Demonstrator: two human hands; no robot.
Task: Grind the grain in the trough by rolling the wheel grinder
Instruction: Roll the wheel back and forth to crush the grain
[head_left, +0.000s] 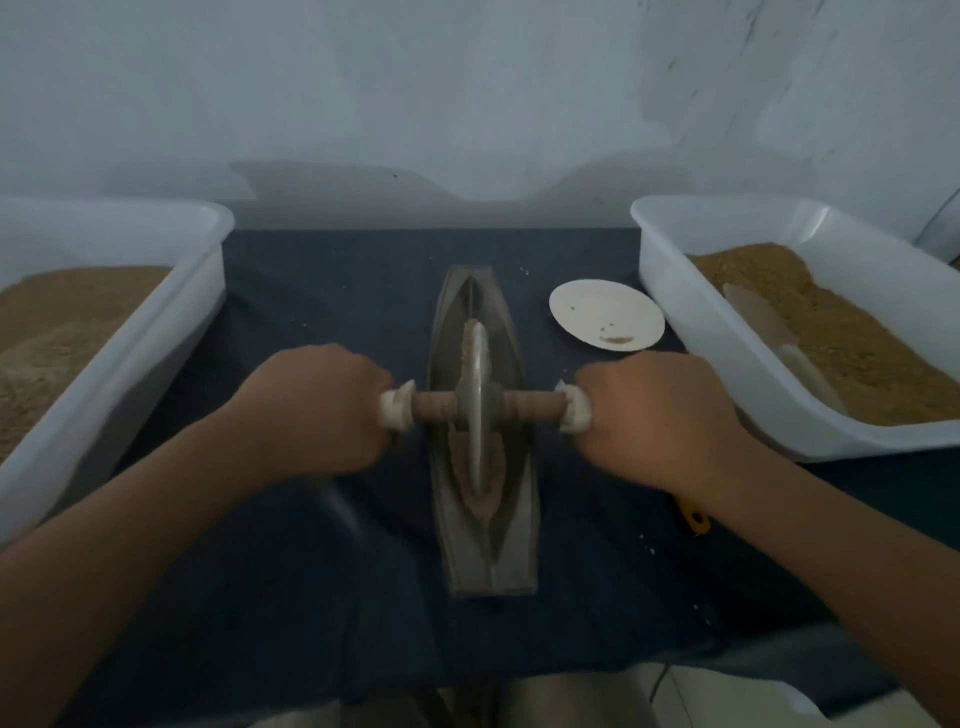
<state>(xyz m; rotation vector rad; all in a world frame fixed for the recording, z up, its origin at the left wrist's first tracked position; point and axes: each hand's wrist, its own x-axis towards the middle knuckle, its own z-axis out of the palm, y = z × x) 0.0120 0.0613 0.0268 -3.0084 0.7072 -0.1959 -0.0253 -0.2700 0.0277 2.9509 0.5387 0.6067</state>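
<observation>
The person's left hand (311, 410) and right hand (649, 415) each grip an end of the axle (535, 407), with the wheel grinder (475, 395) upright between them in the trough (522, 519), so equal pressure from both should roll it straight over the grain (458, 457) beneath.

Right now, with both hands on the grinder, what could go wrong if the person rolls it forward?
1. The grain is heaped against the wheel in the narrow trough; a hard roll could push some over the rim onto the cloth.
2. The plate lies just ahead of the right hand; a long forward stroke might knock it.
3. The left hand and right hand grip only the ends of the handle, so uneven pressure may tilt the wheel.
</observation>
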